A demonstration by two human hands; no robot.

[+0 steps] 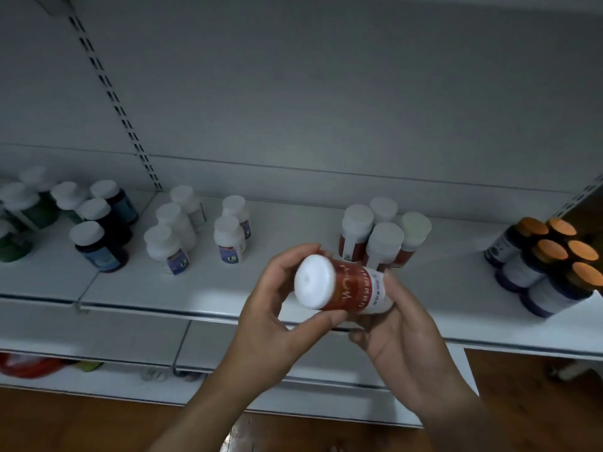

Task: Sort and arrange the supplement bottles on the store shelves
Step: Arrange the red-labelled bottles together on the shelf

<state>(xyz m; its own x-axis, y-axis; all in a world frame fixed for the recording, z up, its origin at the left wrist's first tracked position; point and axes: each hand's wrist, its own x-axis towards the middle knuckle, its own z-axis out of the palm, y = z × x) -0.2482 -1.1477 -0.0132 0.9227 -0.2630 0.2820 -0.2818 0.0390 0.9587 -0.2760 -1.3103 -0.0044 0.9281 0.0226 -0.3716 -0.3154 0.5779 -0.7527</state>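
At the far left of the white shelf [293, 223] stands a cluster of green bottles [36, 210] with white caps. Just beside them is a group of dark blue bottles [101, 249]. Next come white bottles with blue labels [169, 246], in two small clumps set a little apart.

Toward the middle, the person's left hand [277, 308] has its fingers [293, 252] curled over the white cap of a red-labelled bottle [346, 285], with the thumb pressed in from below. The bottle is up in the air, lying on its side with the cap turned toward the person, over the shelf's front edge. The right hand [401, 337] cradles the bottle's base end from beneath, fingers wrapped round it.

Right behind the held bottle, four matching red-labelled bottles on the shelf [355, 233] stand upright, packed close. Well apart at the far right is a tight block of dark bottles with orange caps [551, 265]. Lower shelves [98, 331] and a wooden floor [538, 402] show below.
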